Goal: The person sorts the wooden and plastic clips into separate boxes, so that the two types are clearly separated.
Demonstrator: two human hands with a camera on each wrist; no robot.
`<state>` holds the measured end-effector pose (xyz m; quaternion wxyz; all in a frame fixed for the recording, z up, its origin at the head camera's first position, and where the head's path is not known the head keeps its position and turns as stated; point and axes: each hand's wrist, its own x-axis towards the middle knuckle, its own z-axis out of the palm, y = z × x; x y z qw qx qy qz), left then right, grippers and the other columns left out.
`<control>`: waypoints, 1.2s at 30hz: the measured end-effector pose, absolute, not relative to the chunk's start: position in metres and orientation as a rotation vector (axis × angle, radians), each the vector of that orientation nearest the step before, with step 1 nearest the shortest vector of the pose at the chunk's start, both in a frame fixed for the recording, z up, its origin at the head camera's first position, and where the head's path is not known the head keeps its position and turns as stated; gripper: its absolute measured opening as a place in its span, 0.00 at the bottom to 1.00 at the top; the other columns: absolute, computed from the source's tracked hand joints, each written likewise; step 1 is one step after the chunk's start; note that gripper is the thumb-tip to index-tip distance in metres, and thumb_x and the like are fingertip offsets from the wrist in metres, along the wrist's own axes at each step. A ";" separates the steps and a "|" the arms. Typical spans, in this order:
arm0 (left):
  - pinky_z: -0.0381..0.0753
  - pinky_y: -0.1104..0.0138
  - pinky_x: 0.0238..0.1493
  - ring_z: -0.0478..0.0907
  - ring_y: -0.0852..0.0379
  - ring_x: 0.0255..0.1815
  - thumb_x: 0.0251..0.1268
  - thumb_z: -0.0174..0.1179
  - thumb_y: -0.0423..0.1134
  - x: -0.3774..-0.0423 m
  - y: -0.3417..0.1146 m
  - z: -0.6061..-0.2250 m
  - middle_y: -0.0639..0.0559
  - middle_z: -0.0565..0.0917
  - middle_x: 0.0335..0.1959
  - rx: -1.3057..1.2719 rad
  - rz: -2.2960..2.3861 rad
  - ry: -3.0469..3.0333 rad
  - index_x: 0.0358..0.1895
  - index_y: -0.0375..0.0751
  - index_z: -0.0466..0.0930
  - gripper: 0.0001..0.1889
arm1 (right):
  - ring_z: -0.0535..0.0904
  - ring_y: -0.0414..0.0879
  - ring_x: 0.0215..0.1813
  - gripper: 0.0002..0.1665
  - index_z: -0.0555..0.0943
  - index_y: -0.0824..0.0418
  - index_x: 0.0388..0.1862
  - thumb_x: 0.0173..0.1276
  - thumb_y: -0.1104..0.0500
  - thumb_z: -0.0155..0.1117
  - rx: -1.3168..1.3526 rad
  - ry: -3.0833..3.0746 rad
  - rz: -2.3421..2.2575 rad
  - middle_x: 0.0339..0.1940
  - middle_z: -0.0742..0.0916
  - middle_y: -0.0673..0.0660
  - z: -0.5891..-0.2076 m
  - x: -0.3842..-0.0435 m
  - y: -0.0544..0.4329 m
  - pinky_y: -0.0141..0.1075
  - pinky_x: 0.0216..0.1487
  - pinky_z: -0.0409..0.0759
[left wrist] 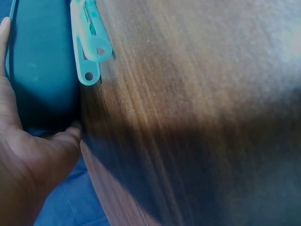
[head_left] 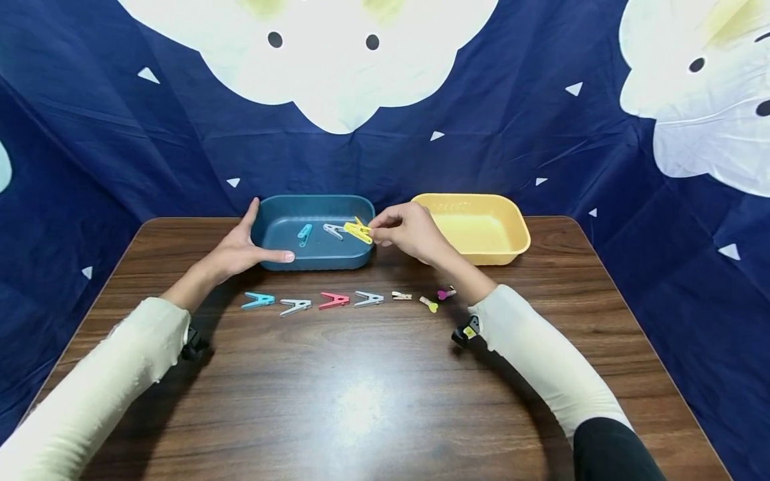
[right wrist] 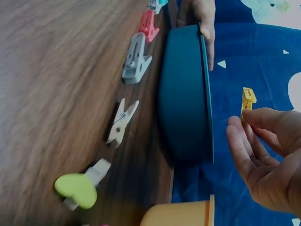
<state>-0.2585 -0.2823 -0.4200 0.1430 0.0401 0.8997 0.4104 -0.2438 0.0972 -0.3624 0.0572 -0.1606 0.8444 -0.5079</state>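
Note:
My right hand pinches a yellow clothespin between thumb and fingertips, above the right end of the blue bin. In the right wrist view the same clothespin points away from the fingertips. My left hand rests against the left end of the bin, its thumb along the front side and its fingers straight along the end. Inside the bin lie a teal clothespin and a pale grey clothespin.
A yellow bin stands to the right. In front lies a row: light blue, white, red and grey clothespins, a wooden clothespin, a green heart clip and a magenta clip. Dark blue cloth hangs behind.

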 end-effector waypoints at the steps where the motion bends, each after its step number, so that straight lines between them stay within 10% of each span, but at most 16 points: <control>1: 0.45 0.29 0.92 0.27 0.37 0.98 0.62 0.85 0.61 -0.258 -0.282 -0.420 0.52 0.22 0.95 0.115 1.181 2.594 0.89 0.70 0.10 0.82 | 0.96 0.54 0.40 0.03 0.96 0.63 0.43 0.75 0.66 0.79 -0.482 2.553 -1.550 0.41 0.97 0.59 -0.362 -0.245 0.095 0.33 0.41 0.94; 36: 0.45 0.32 0.94 0.30 0.37 0.98 0.60 0.86 0.60 -0.258 -0.282 -0.421 0.49 0.25 0.96 0.113 1.200 2.611 0.90 0.69 0.12 0.83 | 0.97 0.56 0.45 0.02 0.96 0.64 0.43 0.75 0.65 0.80 -0.317 2.518 -1.621 0.41 0.97 0.61 -0.366 -0.281 0.024 0.55 0.57 0.95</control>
